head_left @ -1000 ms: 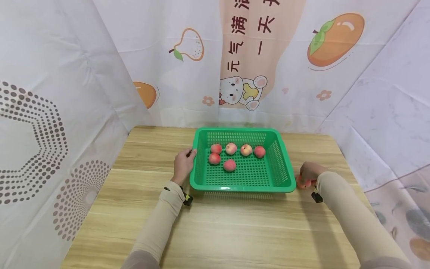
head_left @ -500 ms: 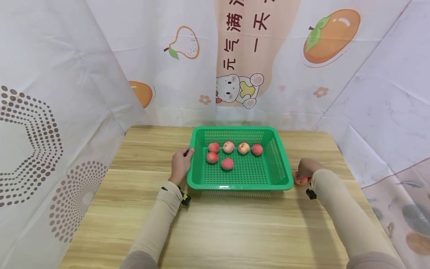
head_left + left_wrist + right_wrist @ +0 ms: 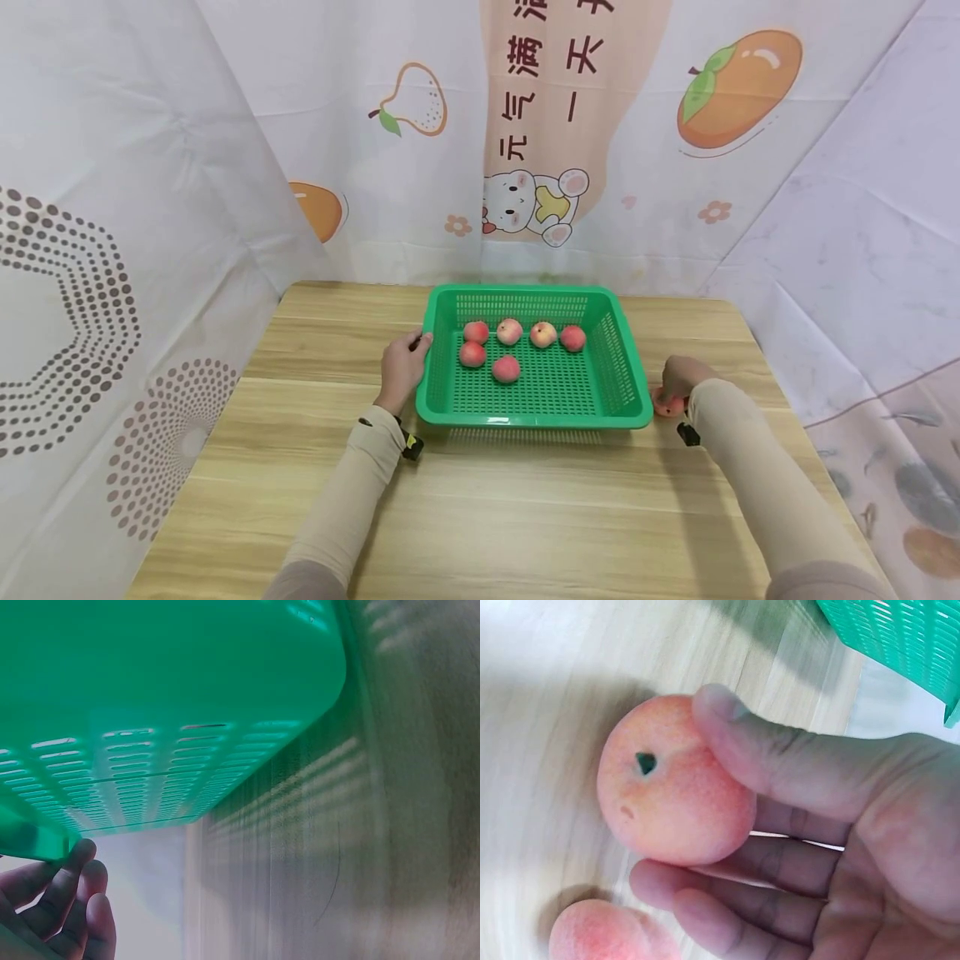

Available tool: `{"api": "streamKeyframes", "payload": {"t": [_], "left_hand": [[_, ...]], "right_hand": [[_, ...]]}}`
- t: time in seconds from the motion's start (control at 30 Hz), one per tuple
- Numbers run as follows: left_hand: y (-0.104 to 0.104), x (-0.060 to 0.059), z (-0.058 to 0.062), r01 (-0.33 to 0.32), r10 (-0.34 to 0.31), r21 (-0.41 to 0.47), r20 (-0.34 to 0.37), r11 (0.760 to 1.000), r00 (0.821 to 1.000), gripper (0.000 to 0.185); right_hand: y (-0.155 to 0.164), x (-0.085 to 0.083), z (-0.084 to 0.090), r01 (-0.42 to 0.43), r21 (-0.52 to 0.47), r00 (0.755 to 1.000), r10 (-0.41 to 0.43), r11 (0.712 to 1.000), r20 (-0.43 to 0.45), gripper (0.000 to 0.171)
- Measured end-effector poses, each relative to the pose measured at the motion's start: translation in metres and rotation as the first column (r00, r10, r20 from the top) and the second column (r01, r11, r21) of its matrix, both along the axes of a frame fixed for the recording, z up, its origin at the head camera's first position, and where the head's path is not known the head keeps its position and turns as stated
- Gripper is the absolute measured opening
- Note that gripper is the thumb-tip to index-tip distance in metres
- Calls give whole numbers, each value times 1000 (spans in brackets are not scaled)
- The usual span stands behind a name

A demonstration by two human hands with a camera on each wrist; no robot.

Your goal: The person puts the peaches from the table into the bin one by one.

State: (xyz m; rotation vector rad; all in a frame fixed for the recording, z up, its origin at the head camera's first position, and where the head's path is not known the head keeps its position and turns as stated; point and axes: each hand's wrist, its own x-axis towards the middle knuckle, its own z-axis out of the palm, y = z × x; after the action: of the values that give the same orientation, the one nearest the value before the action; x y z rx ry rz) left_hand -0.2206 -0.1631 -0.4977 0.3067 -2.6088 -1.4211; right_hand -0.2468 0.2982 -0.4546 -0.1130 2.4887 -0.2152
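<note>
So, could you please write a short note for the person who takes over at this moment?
Left hand: holds the left rim of the green basket, which stands on the table.
Right hand: grips one peach between thumb and fingers, low over the table, right of the basket.
A second loose peach lies on the table close to it.
Done: five peaches lie in the basket, in its far half.
Left, probably: the gripped peach and the loose one are not in the basket yet.
</note>
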Motion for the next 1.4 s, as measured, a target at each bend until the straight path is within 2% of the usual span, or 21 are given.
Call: {"api": "streamKeyframes", "payload": {"t": [0.4, 0.6, 0.97, 1.4], "left_hand": [[0, 2, -1, -15, 14, 22, 11, 1000, 1000, 46], [0, 2, -3, -19, 19, 26, 29, 999, 999, 46], [-2, 0, 0, -10, 9, 18, 13, 1000, 1000, 46], [-1, -1, 0, -3, 3, 5, 15, 1000, 1000, 45]], "right_hand": [[-6, -1, 0, 33, -7, 999, -33, 999, 3, 10], [-7, 0, 3, 35, -9, 999, -35, 999, 23, 13], [-5, -2, -1, 66, -33, 998, -66, 997, 10, 14], [-5, 1, -4, 54, -17, 999, -54, 998, 10, 14]]}}
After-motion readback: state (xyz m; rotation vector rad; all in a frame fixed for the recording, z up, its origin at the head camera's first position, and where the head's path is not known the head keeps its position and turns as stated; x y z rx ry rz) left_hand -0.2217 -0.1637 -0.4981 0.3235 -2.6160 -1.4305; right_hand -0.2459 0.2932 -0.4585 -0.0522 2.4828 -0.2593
